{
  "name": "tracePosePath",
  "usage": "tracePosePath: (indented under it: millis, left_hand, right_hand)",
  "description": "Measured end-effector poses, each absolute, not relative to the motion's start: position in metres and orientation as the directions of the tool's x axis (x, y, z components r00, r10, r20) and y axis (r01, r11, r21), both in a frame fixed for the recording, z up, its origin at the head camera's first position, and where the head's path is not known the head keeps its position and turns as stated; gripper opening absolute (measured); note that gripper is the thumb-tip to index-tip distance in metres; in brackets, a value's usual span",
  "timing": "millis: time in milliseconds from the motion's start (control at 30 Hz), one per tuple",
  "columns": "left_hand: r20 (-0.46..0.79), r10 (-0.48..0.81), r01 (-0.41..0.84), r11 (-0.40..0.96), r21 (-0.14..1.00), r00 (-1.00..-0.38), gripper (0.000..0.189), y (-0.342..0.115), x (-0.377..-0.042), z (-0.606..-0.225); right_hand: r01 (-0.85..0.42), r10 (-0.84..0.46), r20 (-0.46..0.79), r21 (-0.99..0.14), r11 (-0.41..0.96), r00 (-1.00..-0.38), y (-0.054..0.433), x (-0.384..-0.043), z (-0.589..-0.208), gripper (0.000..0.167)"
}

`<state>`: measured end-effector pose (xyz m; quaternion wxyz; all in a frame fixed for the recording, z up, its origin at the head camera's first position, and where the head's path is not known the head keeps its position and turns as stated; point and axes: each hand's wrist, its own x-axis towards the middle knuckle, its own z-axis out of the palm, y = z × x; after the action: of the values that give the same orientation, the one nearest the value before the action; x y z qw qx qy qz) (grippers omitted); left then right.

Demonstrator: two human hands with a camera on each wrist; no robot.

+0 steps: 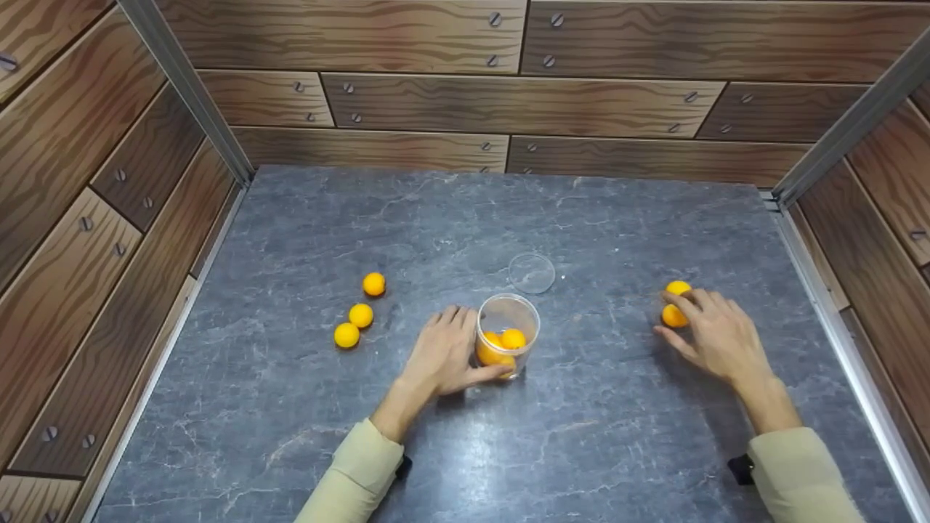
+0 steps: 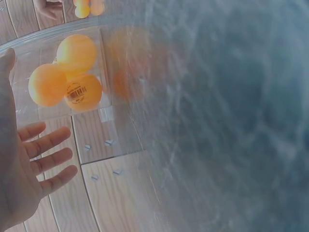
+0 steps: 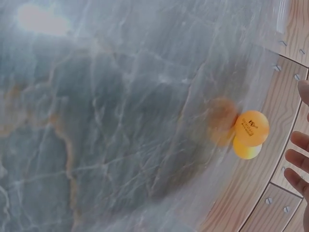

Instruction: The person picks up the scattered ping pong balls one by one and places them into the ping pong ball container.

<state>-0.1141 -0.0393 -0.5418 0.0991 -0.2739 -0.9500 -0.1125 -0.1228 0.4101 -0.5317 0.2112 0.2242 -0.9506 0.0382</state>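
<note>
A clear plastic jar (image 1: 529, 335) stands mid-table with several orange table tennis balls (image 1: 514, 338) inside. My left hand (image 1: 445, 351) is at the jar's left side, its thumb across the near side. In the left wrist view, the fingers (image 2: 53, 145) look spread and fairly straight beside the jar. Whether they touch the wall I cannot tell. Far to the right, my right hand (image 1: 716, 338) hovers at two more balls (image 1: 674, 315), thumb and fingers apart. The right wrist view shows a gap between those balls (image 3: 252, 128) and the fingertips (image 3: 300, 159).
Three orange balls (image 1: 360, 315) lie in a slanted row left of the jar. Just behind the jar is a clear round lid (image 1: 532, 273), flat on the dark marbled table (image 1: 407, 218). Wood-patterned panels (image 1: 508, 105) enclose the back and sides.
</note>
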Motion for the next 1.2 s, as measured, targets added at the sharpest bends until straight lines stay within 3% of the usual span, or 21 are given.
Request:
tracePosePath:
  millis: [333, 800, 1200]
  left_hand:
    - [0.230, 0.496, 0.537, 0.825, 0.174, -0.837, 0.100, -0.040, -0.114, -0.542]
    - [0.224, 0.501, 0.539, 0.827, 0.163, -0.836, 0.100, -0.040, -0.114, -0.541]
    - [0.235, 0.510, 0.549, 0.822, 0.152, -0.828, 0.097, -0.040, -0.115, -0.542]
  right_hand:
    - [-0.387, -0.355, 0.368, -0.013, 0.922, -0.859, 0.416, -0.120, -0.537, 0.057]
    - [-0.357, -0.349, 0.314, 0.031, 0.933, -0.883, 0.419, -0.120, -0.545, 0.052]
    - [-0.369, -0.355, 0.355, 0.030, 0.929, -0.865, 0.423, -0.120, -0.551, 0.048]
